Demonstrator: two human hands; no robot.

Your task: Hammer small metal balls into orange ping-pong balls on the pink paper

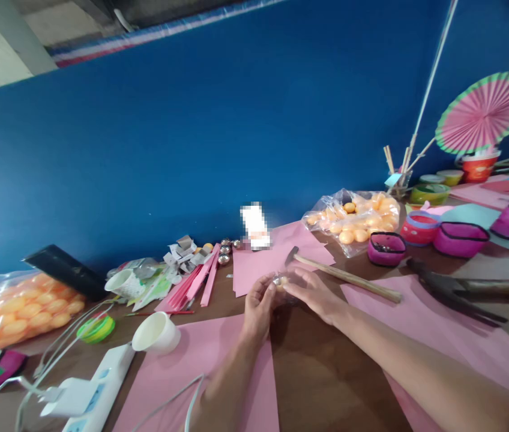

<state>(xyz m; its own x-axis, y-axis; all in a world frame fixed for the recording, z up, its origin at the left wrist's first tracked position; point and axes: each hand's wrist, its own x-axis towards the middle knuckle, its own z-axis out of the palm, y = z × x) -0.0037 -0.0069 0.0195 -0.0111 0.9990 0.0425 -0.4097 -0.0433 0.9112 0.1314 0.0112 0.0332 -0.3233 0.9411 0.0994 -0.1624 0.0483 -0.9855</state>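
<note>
My left hand (258,307) and my right hand (311,292) meet over the brown table (322,372), fingers pinched together around a small shiny, partly orange object (279,281). What it is I cannot make out. A hammer (342,275) with a wooden handle lies just behind the hands on a pink paper sheet (263,264). More pink sheets (218,360) lie under my forearms.
Bags of orange balls sit at far left (14,309) and at back right (358,219). A white cup (155,333), a power strip (95,387), pink strips (195,279), magenta containers (459,239), a paper fan (482,113) and dark pliers (452,288) surround the work spot.
</note>
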